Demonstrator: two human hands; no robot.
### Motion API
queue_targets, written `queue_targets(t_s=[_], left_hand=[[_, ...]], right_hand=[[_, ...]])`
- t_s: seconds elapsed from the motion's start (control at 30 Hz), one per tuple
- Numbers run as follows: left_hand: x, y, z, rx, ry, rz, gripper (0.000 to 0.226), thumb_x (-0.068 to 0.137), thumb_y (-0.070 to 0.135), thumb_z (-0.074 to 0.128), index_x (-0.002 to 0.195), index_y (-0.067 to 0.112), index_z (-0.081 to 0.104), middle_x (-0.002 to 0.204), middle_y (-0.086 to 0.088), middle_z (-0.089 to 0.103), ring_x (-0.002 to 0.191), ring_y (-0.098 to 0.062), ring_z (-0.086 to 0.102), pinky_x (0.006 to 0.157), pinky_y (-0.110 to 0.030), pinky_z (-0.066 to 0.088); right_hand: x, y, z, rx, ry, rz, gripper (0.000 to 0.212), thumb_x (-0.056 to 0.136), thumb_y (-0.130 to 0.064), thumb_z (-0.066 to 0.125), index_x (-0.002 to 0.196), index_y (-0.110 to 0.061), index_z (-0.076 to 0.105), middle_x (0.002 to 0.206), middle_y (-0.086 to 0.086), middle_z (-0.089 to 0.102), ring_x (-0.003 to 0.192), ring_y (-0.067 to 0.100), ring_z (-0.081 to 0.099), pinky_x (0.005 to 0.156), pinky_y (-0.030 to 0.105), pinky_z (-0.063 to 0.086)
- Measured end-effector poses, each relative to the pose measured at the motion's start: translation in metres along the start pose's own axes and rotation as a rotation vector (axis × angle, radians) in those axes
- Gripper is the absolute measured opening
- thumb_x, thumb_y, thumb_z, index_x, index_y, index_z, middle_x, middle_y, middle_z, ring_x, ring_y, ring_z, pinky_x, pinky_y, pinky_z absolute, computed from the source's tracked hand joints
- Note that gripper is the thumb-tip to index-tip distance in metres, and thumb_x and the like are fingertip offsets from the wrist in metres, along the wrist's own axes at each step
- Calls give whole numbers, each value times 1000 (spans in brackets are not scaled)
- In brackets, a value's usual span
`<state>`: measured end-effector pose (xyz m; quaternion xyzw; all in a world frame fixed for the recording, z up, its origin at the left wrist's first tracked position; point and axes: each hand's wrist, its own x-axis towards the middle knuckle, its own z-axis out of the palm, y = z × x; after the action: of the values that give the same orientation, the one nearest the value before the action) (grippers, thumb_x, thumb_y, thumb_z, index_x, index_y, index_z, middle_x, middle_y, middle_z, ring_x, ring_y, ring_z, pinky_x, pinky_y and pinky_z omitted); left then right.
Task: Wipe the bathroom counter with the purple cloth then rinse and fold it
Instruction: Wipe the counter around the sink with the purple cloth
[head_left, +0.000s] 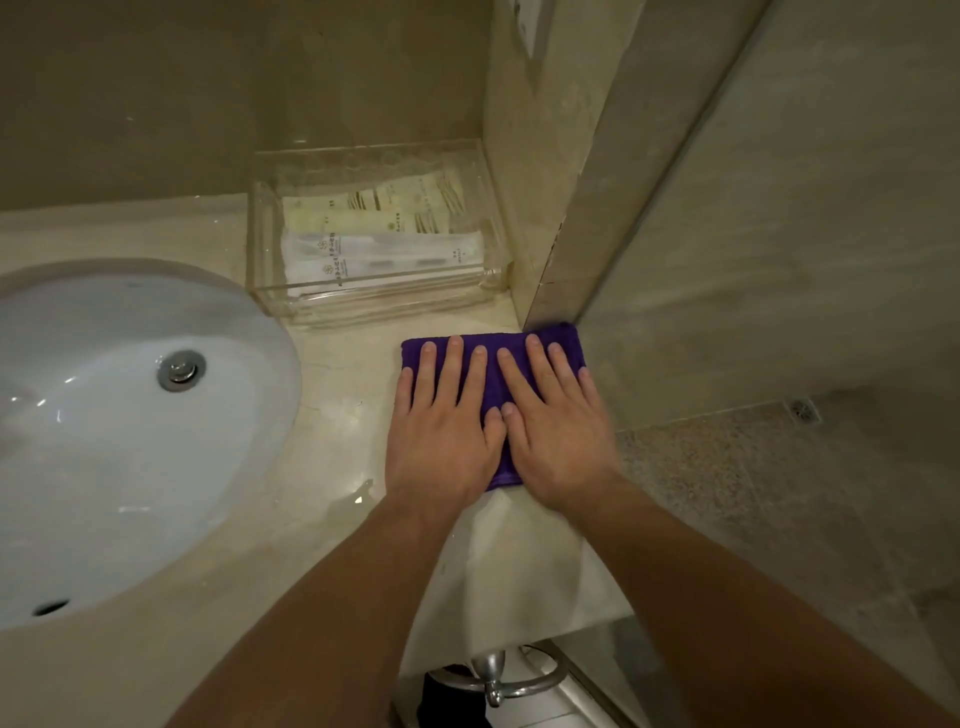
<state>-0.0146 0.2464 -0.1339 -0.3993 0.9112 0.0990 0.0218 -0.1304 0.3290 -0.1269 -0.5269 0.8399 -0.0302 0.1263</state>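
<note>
Surface (337, 410): pale marble-look counter running from the left of the frame to a glass partition (753, 260) on the right.
Purple cloth (493, 392): lies flat on the surface at centre frame as a folded rectangle. Its far right corner touches the foot of the partition, and its near edge shows between the two wrists.
Left hand (444, 441): palm down on the left half of the cloth, fingers straight and slightly spread. It presses on the cloth and grips nothing.
Right hand (563, 441): palm down on the right half of the cloth, fingers straight and slightly spread. It presses on the cloth and grips nothing.
Hand relation: the thumbs meet side by side at the middle of the cloth.
Sink (104, 441): white oval basin set into the surface at the left of the frame, with a metal drain plug (181, 370) near its centre.
Clear tray (374, 306): stands on the surface in the back corner, just beyond the cloth and apart from it. It holds wrapped toiletry packets (374, 249).
Wet patch (358, 493): a shiny film on the surface, just left of the left wrist.
Towel ring (498, 675): metal, below the front edge of the surface at the bottom of the frame.
</note>
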Motion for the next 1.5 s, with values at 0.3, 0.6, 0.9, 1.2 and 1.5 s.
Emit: queue_targets(t_s=[0.3,0.6,0.9,1.2,1.5], left_hand=[[-11,-1,5,-5,4,6,64,100,47,13,155,23,-9,165,-3,-12,150,-23,-15,123,-44,-6],[-33,0,9,-3,19,20,66,96,48,8,156,23,-4,165,-4,-7,151,-24,-11,123,-46,-2],[-55,9,15,6,26,25,65,98,48,11,156,23,-6,165,-4,-8,151,-25,-11,123,-46,-2],[-74,19,18,24,14,36,64,99,48,11,155,24,-8,165,-3,-10,151,-24,-13,122,-46,-2],[-93,24,20,31,-8,50,65,98,47,10,156,23,-9,165,-4,-12,151,-25,-14,122,-46,-2]], right_hand=[[-10,-1,6,2,11,-13,55,105,-45,12,156,-36,-8,166,-5,-13,151,14,-17,122,38,-10],[-35,-5,11,-1,19,-7,55,105,-45,12,157,-35,-5,166,-4,-10,152,15,-15,124,41,-5],[-60,-2,14,5,17,-6,56,105,-45,11,158,-34,-4,166,-4,-11,152,14,-15,124,40,-6],[-83,0,18,4,31,12,55,105,-45,11,158,-35,-5,166,-5,-10,152,14,-15,124,39,-6],[-106,0,25,11,55,22,55,105,-45,9,157,-34,-3,166,-4,-8,152,14,-12,124,39,-5]])
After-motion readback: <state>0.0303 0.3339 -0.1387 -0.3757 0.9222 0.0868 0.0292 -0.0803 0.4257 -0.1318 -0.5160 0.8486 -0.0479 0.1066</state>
